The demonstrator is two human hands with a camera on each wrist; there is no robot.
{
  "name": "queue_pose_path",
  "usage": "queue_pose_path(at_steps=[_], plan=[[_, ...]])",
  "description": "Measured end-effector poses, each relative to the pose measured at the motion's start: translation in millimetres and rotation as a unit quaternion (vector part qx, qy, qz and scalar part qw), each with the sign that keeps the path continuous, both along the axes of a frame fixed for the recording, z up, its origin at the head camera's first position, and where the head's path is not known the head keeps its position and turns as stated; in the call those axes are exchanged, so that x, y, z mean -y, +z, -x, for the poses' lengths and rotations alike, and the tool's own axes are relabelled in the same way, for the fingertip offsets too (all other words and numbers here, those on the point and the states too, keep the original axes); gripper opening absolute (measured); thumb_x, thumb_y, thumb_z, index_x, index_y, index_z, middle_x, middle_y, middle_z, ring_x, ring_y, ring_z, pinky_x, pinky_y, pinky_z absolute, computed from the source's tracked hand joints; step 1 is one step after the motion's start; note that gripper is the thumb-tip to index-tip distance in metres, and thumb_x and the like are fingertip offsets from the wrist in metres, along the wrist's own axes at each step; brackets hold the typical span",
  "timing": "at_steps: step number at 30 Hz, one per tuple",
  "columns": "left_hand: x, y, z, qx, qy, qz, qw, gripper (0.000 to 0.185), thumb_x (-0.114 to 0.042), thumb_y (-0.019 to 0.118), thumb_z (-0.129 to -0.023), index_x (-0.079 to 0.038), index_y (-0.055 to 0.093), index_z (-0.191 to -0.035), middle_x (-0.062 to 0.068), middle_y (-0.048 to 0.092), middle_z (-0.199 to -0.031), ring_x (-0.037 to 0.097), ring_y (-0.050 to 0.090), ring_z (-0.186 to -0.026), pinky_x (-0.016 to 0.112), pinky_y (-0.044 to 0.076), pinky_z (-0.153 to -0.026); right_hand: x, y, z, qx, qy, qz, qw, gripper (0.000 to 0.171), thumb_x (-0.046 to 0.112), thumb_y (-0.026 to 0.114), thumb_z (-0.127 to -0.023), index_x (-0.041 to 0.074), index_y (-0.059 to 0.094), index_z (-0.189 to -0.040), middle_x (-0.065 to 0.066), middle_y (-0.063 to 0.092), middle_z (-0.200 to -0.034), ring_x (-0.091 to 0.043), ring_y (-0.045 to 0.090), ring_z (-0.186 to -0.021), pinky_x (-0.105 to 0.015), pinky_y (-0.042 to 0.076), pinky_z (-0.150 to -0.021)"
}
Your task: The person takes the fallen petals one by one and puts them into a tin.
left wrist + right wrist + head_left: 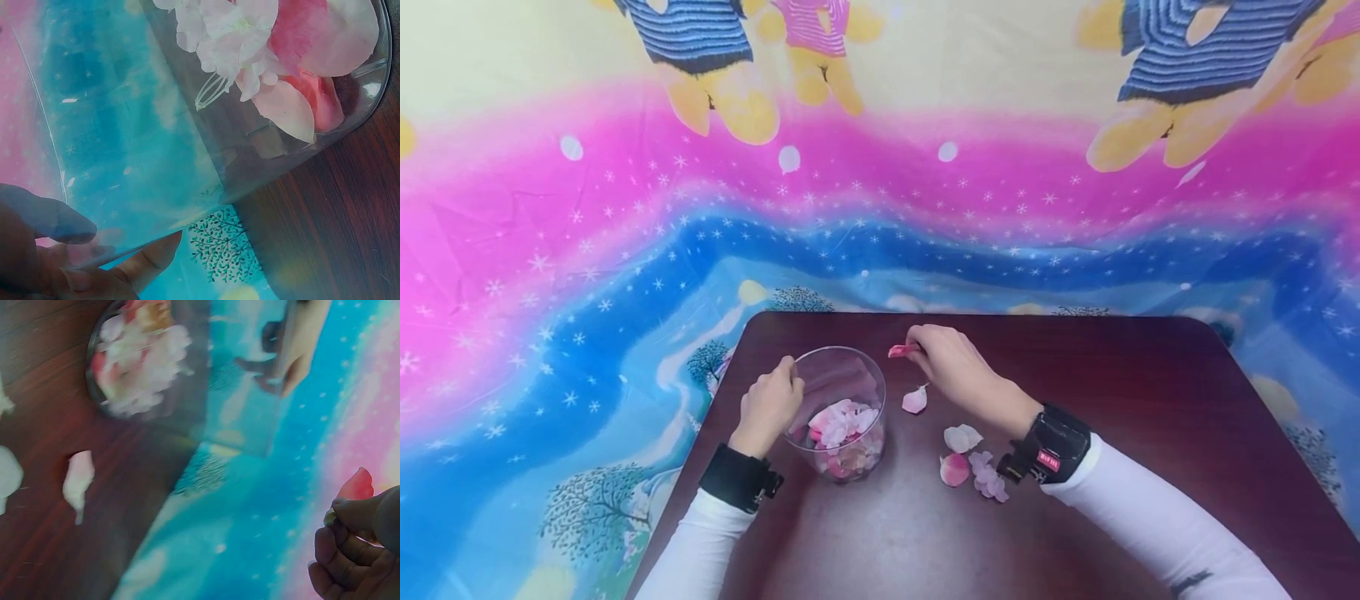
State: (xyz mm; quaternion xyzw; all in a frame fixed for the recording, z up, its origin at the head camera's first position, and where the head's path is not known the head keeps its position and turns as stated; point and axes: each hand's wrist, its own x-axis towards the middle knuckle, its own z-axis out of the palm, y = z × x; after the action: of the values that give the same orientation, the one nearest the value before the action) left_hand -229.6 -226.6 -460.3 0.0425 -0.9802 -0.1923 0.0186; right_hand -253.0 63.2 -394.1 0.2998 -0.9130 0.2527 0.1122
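Note:
A clear round container (835,417) holding pink and white petals and blossoms (844,427) stands on the table. My left hand (769,406) grips its rim on the left side; in the left wrist view the thumb and fingers (153,259) lie on either side of the clear wall. Just right of the container and above the table, my right hand (958,371) pinches a red-pink petal (898,351) between thumb and fingertips. The right wrist view shows that petal (357,485) with a small greenish base. Below this hand a pale pink petal (914,400) lies on the table.
Closer to me lie a white petal (962,437), a pink petal (954,470) and a pale lilac blossom (988,477), beside the right wrist. The dark wooden table (880,550) ends at a back edge near a hanging patterned cloth (880,192).

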Motion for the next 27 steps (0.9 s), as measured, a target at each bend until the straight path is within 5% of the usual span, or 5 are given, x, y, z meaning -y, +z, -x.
queue_pose_path(at_steps=[10,27], plan=[[1,0.3,-0.2,-0.006,0.003,0.001,1.0000,0.013,-0.022,0.049,-0.101,-0.011,0.054,-0.105,0.007,0.049,-0.065,0.025,0.054,-0.058,0.036,0.038,-0.051,25,23.1,-14.5,-0.020,0.032,0.017,0.999,0.005,0.012,0.071,-0.094,0.012,0.067,-0.091,0.000,0.065,-0.081,-0.013,0.051,-0.070,-0.030,0.045,-0.067],[0,1.2,-0.4,-0.019,0.004,0.007,0.9998,0.010,-0.019,0.049,-0.101,-0.011,0.054,-0.101,0.010,0.054,-0.067,0.031,0.060,-0.064,0.041,0.042,-0.053,50,6.6,-13.7,-0.021,0.056,-0.003,0.998,0.008,0.005,0.070,-0.092,0.011,0.067,-0.088,-0.001,0.065,-0.078,-0.013,0.059,-0.070,-0.030,0.049,-0.067]])
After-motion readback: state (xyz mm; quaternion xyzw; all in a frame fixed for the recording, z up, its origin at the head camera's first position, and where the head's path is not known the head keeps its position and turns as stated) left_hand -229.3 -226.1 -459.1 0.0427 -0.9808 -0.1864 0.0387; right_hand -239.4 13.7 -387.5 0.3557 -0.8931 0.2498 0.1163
